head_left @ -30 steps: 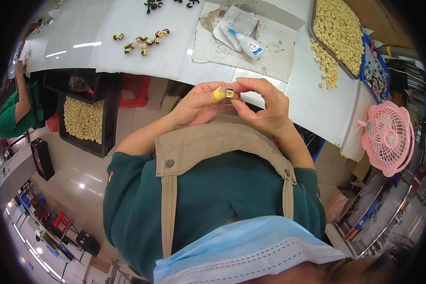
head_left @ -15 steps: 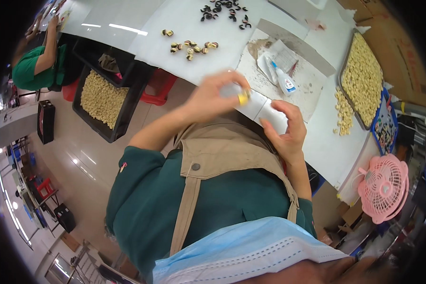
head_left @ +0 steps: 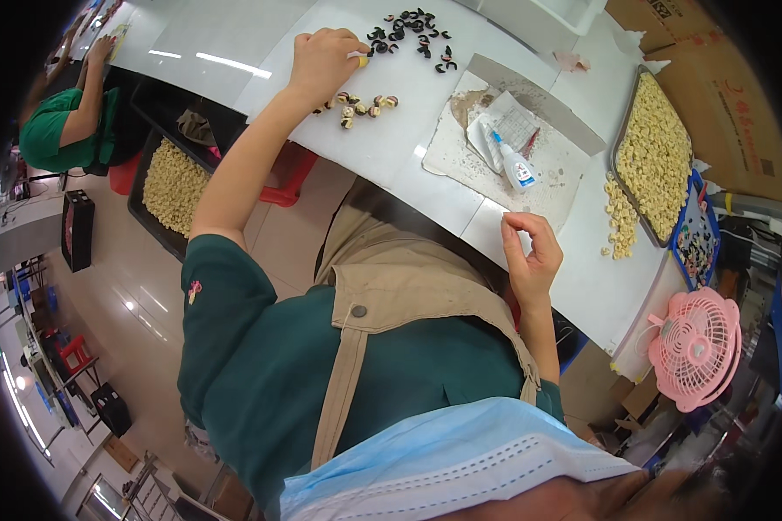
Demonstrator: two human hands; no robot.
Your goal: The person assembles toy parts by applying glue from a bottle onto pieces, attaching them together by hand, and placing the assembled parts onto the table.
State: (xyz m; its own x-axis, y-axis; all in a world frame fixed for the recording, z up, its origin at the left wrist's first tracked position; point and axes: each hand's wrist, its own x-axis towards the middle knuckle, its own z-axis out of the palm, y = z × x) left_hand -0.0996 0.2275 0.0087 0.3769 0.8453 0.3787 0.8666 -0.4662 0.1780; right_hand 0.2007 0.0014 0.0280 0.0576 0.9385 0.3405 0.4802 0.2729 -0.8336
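My left hand [head_left: 326,65] reaches out over the white table at the far left, its fingers bent together. A small bright yellow patch shows at its fingertips; whether this is a held piece or a finger covering, I cannot tell. Just below the hand lie several small yellow-and-black pieces [head_left: 374,111], some partly hidden by my wrist. Loose black curved pieces [head_left: 398,35] lie beyond its fingertips. My right hand [head_left: 537,254] stays at the near table edge with thumb and index finger pinched; anything between them is too small to make out.
A worn cardboard sheet [head_left: 460,143] holds a white glue bottle [head_left: 519,169] and paper. At right are a tray of pale yellow pieces [head_left: 656,156], a blue tray [head_left: 697,239] and a pink fan [head_left: 695,349]. A black crate [head_left: 139,204] and a co-worker in green [head_left: 56,135] are left.
My left hand has moved from the near table edge, beside my right hand, out to the far left by the yellow-and-black pieces. My right hand's thumb and index finger have closed together.
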